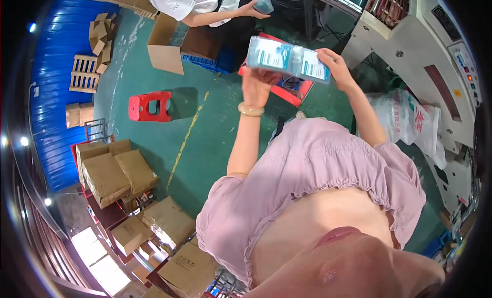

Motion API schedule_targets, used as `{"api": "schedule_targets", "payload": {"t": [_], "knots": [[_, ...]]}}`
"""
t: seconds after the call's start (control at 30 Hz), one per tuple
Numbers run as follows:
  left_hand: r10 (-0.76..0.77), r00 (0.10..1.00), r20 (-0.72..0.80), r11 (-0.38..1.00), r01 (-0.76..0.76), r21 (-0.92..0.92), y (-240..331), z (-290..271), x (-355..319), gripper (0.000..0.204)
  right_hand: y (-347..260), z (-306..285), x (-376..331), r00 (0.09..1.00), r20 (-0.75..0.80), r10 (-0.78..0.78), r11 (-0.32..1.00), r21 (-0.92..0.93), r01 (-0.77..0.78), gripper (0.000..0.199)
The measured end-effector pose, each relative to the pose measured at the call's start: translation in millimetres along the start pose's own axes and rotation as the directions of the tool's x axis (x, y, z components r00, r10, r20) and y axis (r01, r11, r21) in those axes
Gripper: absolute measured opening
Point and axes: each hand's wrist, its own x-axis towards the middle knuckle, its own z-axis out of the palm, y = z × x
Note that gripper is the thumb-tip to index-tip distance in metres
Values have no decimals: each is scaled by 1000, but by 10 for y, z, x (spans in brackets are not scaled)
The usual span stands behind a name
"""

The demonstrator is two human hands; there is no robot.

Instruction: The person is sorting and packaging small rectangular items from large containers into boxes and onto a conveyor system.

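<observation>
Two clear plastic packs with white-and-blue labels, the left pack and the right pack, are held side by side in front of me. My left hand supports the left pack from below, its fingers partly hidden behind it. At the far end of the right pack, my right hand grips the edge, thumb and fingers closed on it. Behind and below the packs, a red tray-like thing with dark items in it shows partly.
Across from me a co-worker's hand holds a clear plastic container. An open carton with clear packs stands beside them. A red stool is at left, stacked cartons nearer. White sacks lie by a machine at right.
</observation>
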Motion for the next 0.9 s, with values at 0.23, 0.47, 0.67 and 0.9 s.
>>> {"api": "schedule_targets", "payload": {"t": [0.23,0.47,0.67,0.9], "knots": [[17,997,-78,995,-10,98,-304,576,186,36,11,100,-424,981,-45,-190,964,-199,177,35],[59,997,-52,987,-51,152,-357,683,53,36,-173,234,-603,997,-1,-77,926,-370,72,53],[50,998,-47,945,-32,326,-363,626,-14,35,-58,361,-616,998,-10,-67,946,-319,61,52],[-24,998,-65,950,43,308,-288,570,-115,45,70,440,-660,1000,-9,-30,993,-113,29,49]]}}
